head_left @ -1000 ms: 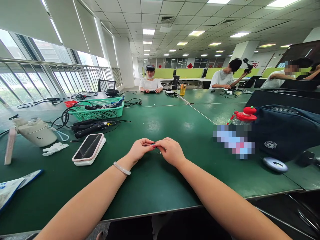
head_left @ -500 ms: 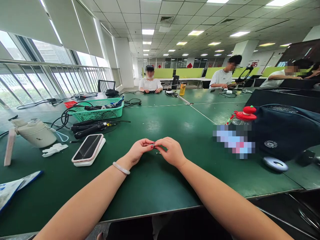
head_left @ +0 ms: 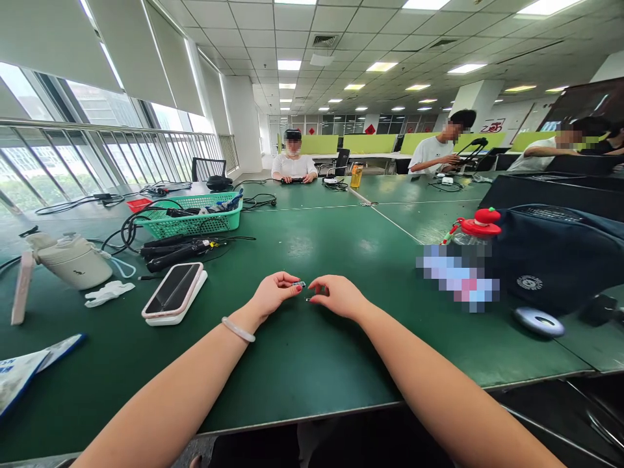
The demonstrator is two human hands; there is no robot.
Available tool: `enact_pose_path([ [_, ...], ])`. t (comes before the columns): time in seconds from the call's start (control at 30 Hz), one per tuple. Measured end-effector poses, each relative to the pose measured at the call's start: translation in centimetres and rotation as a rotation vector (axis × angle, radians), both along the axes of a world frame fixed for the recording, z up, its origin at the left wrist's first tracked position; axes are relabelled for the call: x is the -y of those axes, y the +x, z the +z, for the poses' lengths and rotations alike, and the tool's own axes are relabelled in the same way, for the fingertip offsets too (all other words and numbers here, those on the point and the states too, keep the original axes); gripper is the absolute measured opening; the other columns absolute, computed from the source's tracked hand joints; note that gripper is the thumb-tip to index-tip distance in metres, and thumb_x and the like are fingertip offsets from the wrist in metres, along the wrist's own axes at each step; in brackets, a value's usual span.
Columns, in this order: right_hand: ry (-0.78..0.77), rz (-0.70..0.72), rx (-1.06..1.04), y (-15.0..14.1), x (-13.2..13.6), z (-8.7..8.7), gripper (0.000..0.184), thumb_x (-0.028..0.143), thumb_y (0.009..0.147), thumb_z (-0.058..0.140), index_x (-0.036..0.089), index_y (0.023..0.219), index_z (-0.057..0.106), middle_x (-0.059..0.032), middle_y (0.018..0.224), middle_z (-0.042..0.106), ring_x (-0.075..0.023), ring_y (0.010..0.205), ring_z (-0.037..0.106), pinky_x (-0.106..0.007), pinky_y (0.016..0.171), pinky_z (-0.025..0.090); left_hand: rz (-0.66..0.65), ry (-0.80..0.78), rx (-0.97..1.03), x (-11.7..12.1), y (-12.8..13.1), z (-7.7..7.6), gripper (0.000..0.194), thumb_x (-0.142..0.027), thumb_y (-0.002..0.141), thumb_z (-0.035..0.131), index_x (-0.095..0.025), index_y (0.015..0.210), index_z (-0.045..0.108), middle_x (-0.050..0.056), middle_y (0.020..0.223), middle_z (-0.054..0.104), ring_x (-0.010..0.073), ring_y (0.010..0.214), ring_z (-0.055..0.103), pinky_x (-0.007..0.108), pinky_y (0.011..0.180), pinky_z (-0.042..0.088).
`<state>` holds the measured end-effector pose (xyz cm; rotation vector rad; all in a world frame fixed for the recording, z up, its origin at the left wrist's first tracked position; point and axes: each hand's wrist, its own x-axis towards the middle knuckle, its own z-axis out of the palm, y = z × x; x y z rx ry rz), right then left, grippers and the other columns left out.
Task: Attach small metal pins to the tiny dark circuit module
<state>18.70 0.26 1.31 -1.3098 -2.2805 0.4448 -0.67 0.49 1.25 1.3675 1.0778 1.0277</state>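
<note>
Between the thumb and index finger of my left hand [head_left: 275,296] is a small silvery piece [head_left: 299,284], too small to name. A pale bangle [head_left: 238,329] circles that wrist. My right hand [head_left: 338,296] is just to the right, its thumb and index finger apart and nothing visible gripped between them. By its thumb tip, a second tiny light-coloured piece [head_left: 308,299] shows against the green table [head_left: 292,364]; whether the thumb touches it I cannot tell.
Left of my hands lie a phone on a white box [head_left: 174,292], dark cabled tools [head_left: 178,252] and a green basket [head_left: 195,222]. To the right are a red-lidded bottle [head_left: 480,224], a dark bag [head_left: 560,253] and a round grey device [head_left: 539,322]. Other people sit farther back.
My right hand has drawn away from my left, and its fingers have parted and come down beside the tiny piece on the table. The silvery piece stays in my left hand.
</note>
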Motion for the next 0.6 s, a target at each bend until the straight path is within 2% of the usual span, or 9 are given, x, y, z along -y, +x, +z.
enact_pose_path([
  [0.1, -0.054, 0.041, 0.079, 0.07, -0.27, -0.50, 0.018, 0.031, 0.067, 0.070, 0.022, 0.082, 0.066, 0.0000, 0.080, 0.060, -0.0115, 0.072, 0.053, -0.022, 0.063, 0.038, 0.009, 0.001, -0.017, 0.14, 0.10, 0.17, 0.037, -0.031, 0.053, 0.079, -0.012, 0.080, 0.063, 0.002, 0.070, 0.066, 0.0123, 0.067, 0.059, 0.028, 0.071, 0.043],
  [0.27, -0.069, 0.050, 0.113, -0.44, -0.01, -0.58, 0.006, 0.024, 0.072, 0.065, 0.019, 0.071, 0.062, 0.0007, 0.074, 0.058, -0.0102, 0.067, 0.050, -0.021, 0.058, 0.034, 0.004, 0.003, -0.031, 0.30, 0.22, 0.37, 0.037, -0.031, 0.052, 0.079, -0.012, 0.080, 0.062, 0.002, 0.071, 0.066, 0.0122, 0.068, 0.059, 0.029, 0.073, 0.043],
  [0.6, -0.060, 0.068, 0.120, -0.46, 0.09, -0.43, 0.002, 0.020, 0.073, 0.062, 0.019, 0.071, 0.063, 0.0000, 0.076, 0.059, -0.0104, 0.069, 0.050, -0.020, 0.060, 0.034, 0.012, 0.021, -0.038, 0.18, 0.12, 0.11, 0.039, -0.032, 0.052, 0.079, -0.013, 0.081, 0.062, 0.005, 0.074, 0.068, 0.0149, 0.071, 0.061, 0.032, 0.077, 0.045],
])
